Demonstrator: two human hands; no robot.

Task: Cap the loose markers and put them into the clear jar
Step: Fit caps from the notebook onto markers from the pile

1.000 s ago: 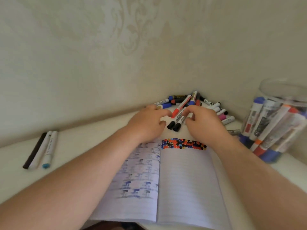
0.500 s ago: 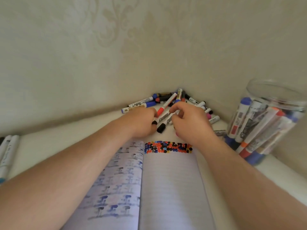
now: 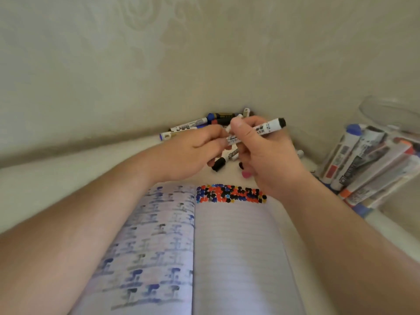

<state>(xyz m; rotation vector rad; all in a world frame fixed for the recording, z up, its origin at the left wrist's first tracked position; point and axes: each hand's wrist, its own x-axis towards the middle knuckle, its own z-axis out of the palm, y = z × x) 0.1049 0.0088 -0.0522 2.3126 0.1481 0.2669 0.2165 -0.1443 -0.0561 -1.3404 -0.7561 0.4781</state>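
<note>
My right hand (image 3: 270, 160) grips a white marker (image 3: 263, 129) above the table, its black end pointing up to the right. The fingertips of my left hand (image 3: 188, 153) pinch the same marker's left end, which they hide. Under my hands a white marker with a black cap (image 3: 220, 164) lies on the table, with a pink cap (image 3: 245, 174) beside it. A pile of loose markers (image 3: 193, 125) fills the wall corner behind my hands. The clear jar (image 3: 391, 110) stands at the right, with several markers (image 3: 354, 160) upright in it.
An open lined notebook (image 3: 234, 251) lies under my forearms, with coloured ink dots along the top of its right page and blue marks on its left page. Wallpapered walls close in the table at the back and right.
My hands have lifted one white marker off the pile and now hold it between them above the table. The camera has swung right, so the markers at the far left have left the view.
</note>
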